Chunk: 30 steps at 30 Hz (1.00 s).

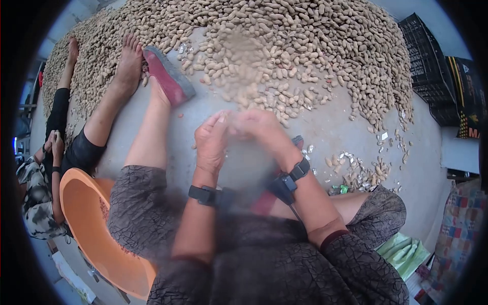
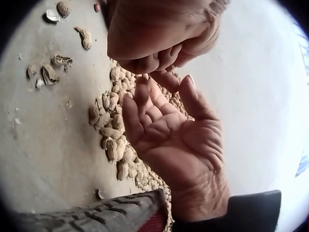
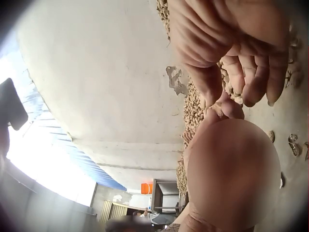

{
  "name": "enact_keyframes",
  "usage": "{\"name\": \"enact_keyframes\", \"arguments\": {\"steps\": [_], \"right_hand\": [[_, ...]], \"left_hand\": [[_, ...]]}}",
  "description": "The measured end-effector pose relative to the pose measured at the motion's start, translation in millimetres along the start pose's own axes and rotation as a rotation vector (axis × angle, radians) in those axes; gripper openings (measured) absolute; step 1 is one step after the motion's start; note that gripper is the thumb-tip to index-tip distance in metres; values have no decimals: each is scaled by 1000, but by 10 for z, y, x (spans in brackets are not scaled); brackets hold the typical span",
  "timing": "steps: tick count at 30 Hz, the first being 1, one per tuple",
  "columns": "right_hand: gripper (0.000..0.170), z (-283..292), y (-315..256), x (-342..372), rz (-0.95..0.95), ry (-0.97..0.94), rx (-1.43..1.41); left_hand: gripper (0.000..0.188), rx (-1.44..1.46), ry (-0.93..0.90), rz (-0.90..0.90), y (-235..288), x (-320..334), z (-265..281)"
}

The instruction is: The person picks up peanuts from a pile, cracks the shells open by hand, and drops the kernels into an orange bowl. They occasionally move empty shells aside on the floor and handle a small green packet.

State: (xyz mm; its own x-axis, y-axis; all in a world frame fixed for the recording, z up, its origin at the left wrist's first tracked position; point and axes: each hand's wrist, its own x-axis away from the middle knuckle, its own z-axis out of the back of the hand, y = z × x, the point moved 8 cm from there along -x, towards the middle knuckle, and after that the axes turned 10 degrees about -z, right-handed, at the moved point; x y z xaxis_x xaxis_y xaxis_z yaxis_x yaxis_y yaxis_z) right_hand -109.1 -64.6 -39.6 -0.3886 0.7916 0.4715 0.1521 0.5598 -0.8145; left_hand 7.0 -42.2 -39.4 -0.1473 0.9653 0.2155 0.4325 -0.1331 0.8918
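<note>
Of the 3 cameras, 1 looks forward and down from the person's head, its wide round view running from the near lap [image 1: 254, 239] to the far peanut pile [image 1: 351, 61]. The other 2 look from the wrists, so close that the left hand [image 1: 209, 142] and right hand [image 1: 260, 129] loom large, and both views lie turned on their side. The left wrist view faces the right hand's palm; the right wrist view faces the scene's left, reaching a far orange bucket [image 3: 147, 188]. All 3 share the hands and some peanuts.
</note>
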Motion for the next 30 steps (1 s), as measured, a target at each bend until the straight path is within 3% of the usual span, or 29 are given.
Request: {"name": "enact_keyframes", "arguments": {"steps": [4,8,16,22,30], "right_hand": [[22,2,53,3,-76,-64,-68],[23,1,156,-58,-55,-80,-145],[20,16,172,-60,-6,24,-197],[17,-65,96,20,63,124,-34],[14,-131,61,49,136,146,-20]], "left_hand": [[30,-208,-59,-141,-43,-20,-87],[31,-230,-53,-101,-109,28,-85],[31,-346,-23,-229,7,105,-148],[31,-256,68,-186,-20,149,-104],[30,-88,90,-149,-139,107,-23]]}}
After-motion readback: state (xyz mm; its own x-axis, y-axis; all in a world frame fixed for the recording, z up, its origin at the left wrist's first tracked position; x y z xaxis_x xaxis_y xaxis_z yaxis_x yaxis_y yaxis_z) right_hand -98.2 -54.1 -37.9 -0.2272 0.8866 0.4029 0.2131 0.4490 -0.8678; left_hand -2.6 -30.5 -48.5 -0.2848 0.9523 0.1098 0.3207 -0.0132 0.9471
